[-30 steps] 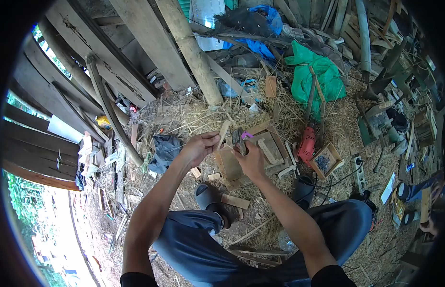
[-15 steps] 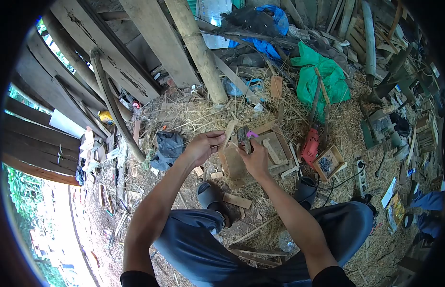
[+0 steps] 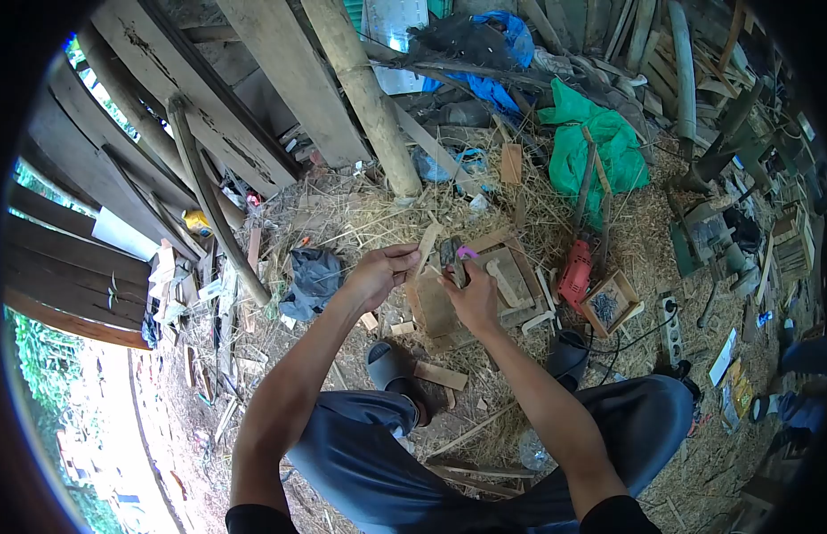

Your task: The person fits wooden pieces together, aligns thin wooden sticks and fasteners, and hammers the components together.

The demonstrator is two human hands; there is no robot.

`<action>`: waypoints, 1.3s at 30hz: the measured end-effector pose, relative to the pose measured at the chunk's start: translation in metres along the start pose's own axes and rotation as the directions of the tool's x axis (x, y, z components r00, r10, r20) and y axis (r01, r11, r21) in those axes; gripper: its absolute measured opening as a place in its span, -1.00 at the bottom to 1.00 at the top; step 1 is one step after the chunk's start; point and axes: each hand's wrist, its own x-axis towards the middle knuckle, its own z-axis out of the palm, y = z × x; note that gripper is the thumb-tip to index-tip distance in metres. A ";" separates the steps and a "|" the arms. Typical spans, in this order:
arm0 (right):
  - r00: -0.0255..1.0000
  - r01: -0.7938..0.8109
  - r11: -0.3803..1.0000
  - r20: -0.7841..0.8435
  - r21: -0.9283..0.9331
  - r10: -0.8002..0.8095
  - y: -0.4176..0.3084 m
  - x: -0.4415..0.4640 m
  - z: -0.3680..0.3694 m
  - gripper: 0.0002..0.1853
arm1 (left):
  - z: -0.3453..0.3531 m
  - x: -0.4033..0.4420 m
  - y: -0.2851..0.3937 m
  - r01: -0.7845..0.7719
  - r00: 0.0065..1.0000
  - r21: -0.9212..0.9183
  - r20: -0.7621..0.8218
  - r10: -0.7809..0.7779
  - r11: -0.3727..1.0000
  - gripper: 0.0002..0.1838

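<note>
Between the fingers of my left hand (image 3: 380, 274) is a narrow light wood piece (image 3: 428, 246), tilted upward. My right hand (image 3: 474, 298) is closed on a dark block-shaped tool (image 3: 449, 252) whose exact kind I cannot make out. A bright purple strip (image 3: 467, 253) shows beside that tool, close to my fingers. The wood piece and the tool are side by side, a small gap apart at their upper ends. Under both hands lies a wooden board (image 3: 431, 307) on the ground, with a pale, shaped wood piece (image 3: 502, 280) on it to the right.
A red power tool (image 3: 576, 274) lies right of the board. Near it are a small wooden box (image 3: 625, 289) of dark bits and a power strip (image 3: 671, 329) with a cable. A dark plastic bag (image 3: 311, 280) sits left. Straw and offcuts cover the ground; a pole (image 3: 369, 107) stands ahead.
Both hands keep nearly the same place and hold. The dark tool in my right hand has shifted very slightly. At the far right edge, another person's blue-clothed leg has moved.
</note>
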 end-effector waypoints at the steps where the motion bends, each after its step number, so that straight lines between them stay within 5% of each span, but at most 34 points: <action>1: 1.000 0.000 1.000 -0.001 0.000 0.000 -0.002 0.000 -0.001 -0.75 | 0.000 0.000 -0.001 -0.006 1.000 -0.006 0.012 0.006 1.000 -0.60; 6: 0.992 -0.098 0.995 0.080 -0.036 0.100 -0.012 0.001 -0.007 -0.76 | -0.002 -0.002 -0.003 -0.005 1.000 -0.006 0.013 0.005 1.000 -0.60; 39: 0.998 -0.043 0.999 0.054 -0.027 0.045 -0.005 0.001 -0.003 -0.72 | -0.001 0.001 -0.011 -0.015 1.000 -0.010 -0.019 0.015 1.000 -0.65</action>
